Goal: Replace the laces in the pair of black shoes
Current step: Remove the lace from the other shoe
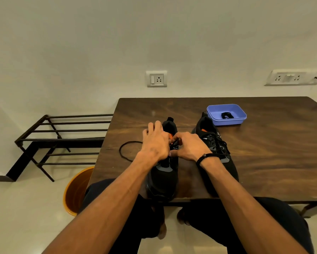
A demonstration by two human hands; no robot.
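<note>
Both hands meet over the left black shoe at the counter's near edge. The right hand pinches its lace; the left hand seems curled around the tongue. The laced right shoe stands just beside.

black shoes with orange lining and grey patches | black lace | lilac-blue tray holding black coil | dark brown wood-grain table | orange bucket | black rack | white wall sockets | black wristband
</note>
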